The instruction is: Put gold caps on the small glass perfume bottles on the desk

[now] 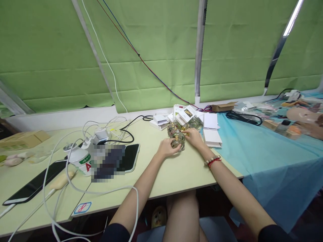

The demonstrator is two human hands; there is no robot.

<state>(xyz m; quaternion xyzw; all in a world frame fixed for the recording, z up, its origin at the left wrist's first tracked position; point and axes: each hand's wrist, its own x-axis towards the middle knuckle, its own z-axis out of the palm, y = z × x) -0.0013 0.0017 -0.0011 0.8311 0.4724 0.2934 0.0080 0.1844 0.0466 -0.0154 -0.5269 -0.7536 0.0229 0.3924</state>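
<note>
Head view: a small round glass bottle (pixel 178 140) with a patterned surface sits on the pale tabletop (pixel 176 171), held between both hands. Left hand (pixel 167 148) is curled partly closed around the near left side of the bottle, fingertips wrapped onto the glass. Right hand (pixel 194 137) closes its fingers on the far right side of the same bottle, at a gold-coloured fitting; the exact finger gap cannot be determined. A red cord and bead bracelet (pixel 212 161) circles the right wrist.

Just beyond the hands stand more glass bottles (pixel 174 128) of the same kind, closely grouped. Behind these lie small white cartons (pixel 184 114) with printed faces. Right of the right hand, a stack of white cards (pixel 211 134) rests at the edge of a blue cloth (pixel 252 148). Left of the left hand lies a dark tablet (pixel 131 156), then a white bottle (pixel 80 159) with a green label, a charger (pixel 101 135) and loose white cables (pixel 75 188). A green blind (pixel 156 50) covers the wall beyond.
</note>
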